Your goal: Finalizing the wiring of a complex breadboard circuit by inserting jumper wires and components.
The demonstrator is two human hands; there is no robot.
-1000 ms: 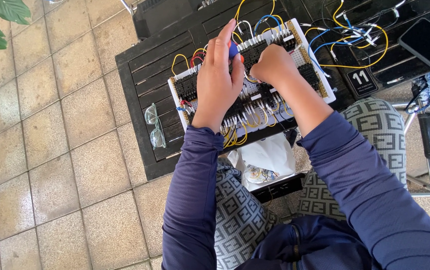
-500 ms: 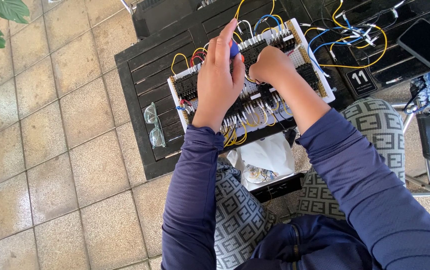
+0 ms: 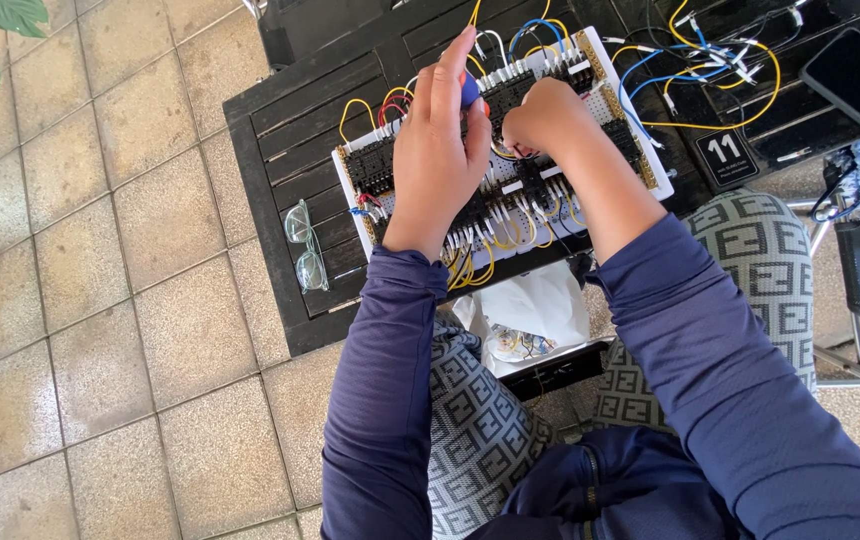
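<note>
- Our left hand (image 3: 440,140) grips a blue-handled screwdriver (image 3: 470,92) over the wired terminal board (image 3: 510,190) on the slatted bench (image 3: 290,130).
- Our right hand (image 3: 545,115) is closed, pinching a wire at the board's middle.
- We judge it best to hold the tip upright and the wire seated.

Looping yellow, red and blue jumper wires (image 3: 510,215) are crowding the white wired breadboard (image 3: 605,95); clear-lensed safety glasses (image 3: 307,245) are lying beside seemingly bare black slatted tabletop (image 3: 285,130).
</note>
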